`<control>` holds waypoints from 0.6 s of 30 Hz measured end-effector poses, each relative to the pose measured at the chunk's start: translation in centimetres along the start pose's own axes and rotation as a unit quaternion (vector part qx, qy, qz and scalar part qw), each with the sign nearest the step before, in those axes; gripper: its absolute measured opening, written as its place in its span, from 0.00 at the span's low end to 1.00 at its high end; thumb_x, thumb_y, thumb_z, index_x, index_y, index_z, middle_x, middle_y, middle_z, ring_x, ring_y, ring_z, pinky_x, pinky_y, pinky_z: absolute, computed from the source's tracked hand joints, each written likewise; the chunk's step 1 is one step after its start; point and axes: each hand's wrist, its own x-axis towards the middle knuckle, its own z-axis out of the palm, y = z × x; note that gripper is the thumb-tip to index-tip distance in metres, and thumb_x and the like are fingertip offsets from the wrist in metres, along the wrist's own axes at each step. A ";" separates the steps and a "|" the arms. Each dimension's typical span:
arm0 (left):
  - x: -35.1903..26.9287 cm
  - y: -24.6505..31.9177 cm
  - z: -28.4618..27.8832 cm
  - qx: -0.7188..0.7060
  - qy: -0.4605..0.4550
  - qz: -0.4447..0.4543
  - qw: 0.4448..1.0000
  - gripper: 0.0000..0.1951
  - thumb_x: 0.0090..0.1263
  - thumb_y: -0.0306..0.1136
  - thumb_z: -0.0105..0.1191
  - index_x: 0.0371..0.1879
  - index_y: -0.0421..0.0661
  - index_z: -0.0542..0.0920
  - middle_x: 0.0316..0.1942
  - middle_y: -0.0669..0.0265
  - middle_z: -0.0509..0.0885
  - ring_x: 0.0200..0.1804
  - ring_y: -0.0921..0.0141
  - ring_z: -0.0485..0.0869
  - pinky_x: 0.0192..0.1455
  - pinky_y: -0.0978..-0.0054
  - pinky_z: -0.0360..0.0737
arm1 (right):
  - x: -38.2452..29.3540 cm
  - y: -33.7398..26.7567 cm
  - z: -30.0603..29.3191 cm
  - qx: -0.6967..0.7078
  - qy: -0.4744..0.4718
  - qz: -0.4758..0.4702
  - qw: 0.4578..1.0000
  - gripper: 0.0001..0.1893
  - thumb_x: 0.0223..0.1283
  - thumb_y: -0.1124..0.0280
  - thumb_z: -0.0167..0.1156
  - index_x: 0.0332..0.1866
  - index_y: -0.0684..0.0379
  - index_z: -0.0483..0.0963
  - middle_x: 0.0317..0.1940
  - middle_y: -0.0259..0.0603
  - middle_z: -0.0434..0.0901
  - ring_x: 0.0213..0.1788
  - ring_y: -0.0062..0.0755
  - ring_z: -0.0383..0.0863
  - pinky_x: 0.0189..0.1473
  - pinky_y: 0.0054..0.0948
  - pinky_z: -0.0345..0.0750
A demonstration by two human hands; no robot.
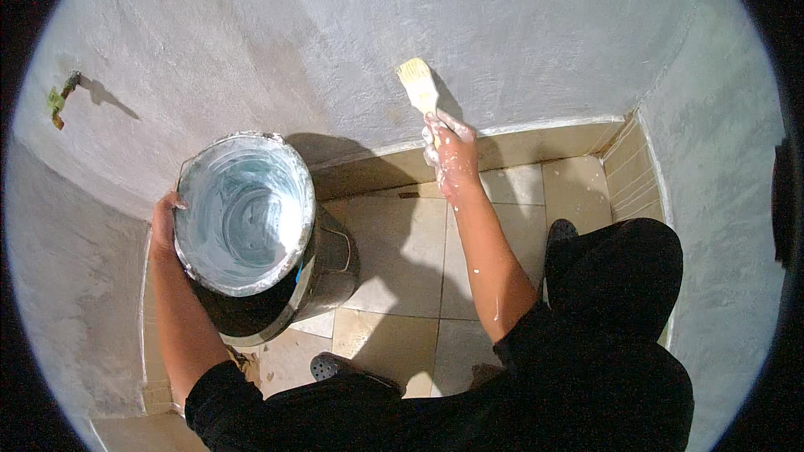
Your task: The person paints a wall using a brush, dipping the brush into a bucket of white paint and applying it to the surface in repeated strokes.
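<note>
My right hand [453, 149], spattered with white paint, grips a flat paintbrush [419, 85] by its handle. The pale bristles point up and lie at or close to the plastered wall [527, 31]; whether they touch it I cannot tell. On the left, my left hand [166, 216] clasps the rim of a paint bucket [201, 226], tilted so that its inside faces me. White paint coats its walls and base in streaks. Just below it stands a larger black bucket [330, 279] with a wire handle, its mouth partly hidden by the paint bucket.
From the wall at far left juts a rusty pipe fitting [59, 97]. Beige skirting tiles [540, 144] edge the tiled floor [402, 251]. Beside the black bucket's base lies a torn brown scrap [248, 364]. My dark perforated shoe [330, 365] rests on the floor.
</note>
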 end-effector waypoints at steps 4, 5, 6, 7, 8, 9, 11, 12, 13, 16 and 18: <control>4.2 -2.6 -7.2 0.090 0.001 0.050 0.995 0.19 0.48 0.35 0.48 0.39 0.41 0.80 0.35 0.63 0.80 0.37 0.65 0.79 0.46 0.70 0.75 | 3.1 6.8 -8.3 -0.022 0.026 0.098 0.995 0.10 0.66 0.67 0.58 0.46 0.60 0.79 0.26 0.30 0.76 0.23 0.16 0.70 0.21 0.20 0.64; 4.6 -2.7 -6.7 0.064 -0.006 0.046 0.997 0.19 0.48 0.35 0.48 0.40 0.41 0.80 0.35 0.63 0.81 0.38 0.64 0.79 0.46 0.69 0.75 | 3.5 8.5 -10.3 -0.038 0.052 0.116 0.991 0.10 0.66 0.64 0.59 0.46 0.58 0.79 0.26 0.30 0.76 0.23 0.17 0.71 0.20 0.21 0.65; 4.5 -2.7 -5.5 0.036 -0.014 0.041 0.998 0.20 0.48 0.35 0.48 0.41 0.41 0.81 0.36 0.63 0.81 0.38 0.64 0.79 0.47 0.68 0.75 | 3.7 9.1 -11.3 -0.057 0.081 0.145 0.984 0.11 0.66 0.63 0.59 0.45 0.58 0.79 0.26 0.30 0.76 0.23 0.18 0.72 0.21 0.22 0.65; 4.3 -2.9 -4.4 0.006 -0.020 0.033 0.999 0.20 0.49 0.35 0.47 0.42 0.42 0.81 0.37 0.62 0.81 0.39 0.64 0.79 0.48 0.68 0.75 | 3.7 9.4 -12.0 -0.079 0.108 0.177 0.975 0.11 0.66 0.61 0.60 0.44 0.57 0.78 0.27 0.30 0.77 0.23 0.19 0.72 0.22 0.22 0.66; 4.3 -2.4 -3.3 0.003 -0.032 0.013 0.999 0.21 0.48 0.36 0.48 0.42 0.41 0.81 0.39 0.62 0.82 0.40 0.63 0.80 0.49 0.68 0.75 | 4.0 9.6 -12.3 -0.101 0.135 0.207 0.964 0.11 0.66 0.60 0.60 0.43 0.56 0.78 0.27 0.31 0.77 0.23 0.20 0.73 0.22 0.23 0.67; 4.2 -1.9 -3.7 0.003 -0.020 0.025 0.999 0.22 0.48 0.36 0.48 0.42 0.41 0.81 0.39 0.62 0.82 0.40 0.63 0.79 0.49 0.68 0.75 | 4.1 8.8 -10.9 -0.068 0.138 0.189 0.970 0.11 0.66 0.61 0.60 0.43 0.57 0.78 0.27 0.31 0.77 0.23 0.21 0.73 0.22 0.23 0.68; 3.9 -3.1 -5.3 -0.002 0.008 0.029 1.000 0.22 0.47 0.36 0.48 0.42 0.41 0.81 0.39 0.62 0.82 0.39 0.63 0.79 0.48 0.69 0.76 | 2.8 5.4 -6.2 -0.018 0.150 0.166 0.975 0.10 0.66 0.62 0.59 0.42 0.57 0.78 0.27 0.32 0.78 0.23 0.22 0.73 0.23 0.23 0.68; 4.5 -4.1 -8.2 0.019 0.011 0.023 0.999 0.22 0.46 0.37 0.49 0.41 0.41 0.81 0.37 0.62 0.82 0.36 0.64 0.79 0.46 0.69 0.76 | 1.5 3.8 -3.7 -0.012 0.100 0.152 0.983 0.10 0.66 0.63 0.59 0.43 0.58 0.78 0.28 0.33 0.79 0.23 0.22 0.74 0.24 0.22 0.68; 4.4 -4.3 -6.2 0.012 0.000 0.010 1.000 0.21 0.46 0.37 0.49 0.40 0.41 0.81 0.36 0.62 0.82 0.35 0.64 0.79 0.45 0.69 0.76 | 1.0 1.7 -2.1 -0.010 0.068 0.125 0.990 0.10 0.66 0.64 0.60 0.44 0.59 0.78 0.29 0.33 0.80 0.24 0.22 0.74 0.24 0.21 0.69; 1.6 -1.8 -2.1 0.024 -0.006 0.006 1.000 0.20 0.46 0.37 0.49 0.38 0.42 0.81 0.33 0.63 0.81 0.32 0.64 0.78 0.44 0.69 0.76 | 0.3 -3.4 1.8 -0.024 -0.032 0.059 0.997 0.11 0.66 0.66 0.60 0.47 0.61 0.78 0.30 0.33 0.80 0.26 0.22 0.76 0.24 0.21 0.70; 1.8 -1.4 -3.3 0.057 0.016 0.035 0.998 0.20 0.46 0.37 0.49 0.38 0.42 0.81 0.31 0.64 0.81 0.31 0.65 0.78 0.42 0.69 0.76 | 0.3 -5.2 2.9 -0.034 -0.110 0.030 0.993 0.11 0.65 0.67 0.60 0.48 0.61 0.78 0.31 0.33 0.80 0.27 0.21 0.77 0.24 0.20 0.70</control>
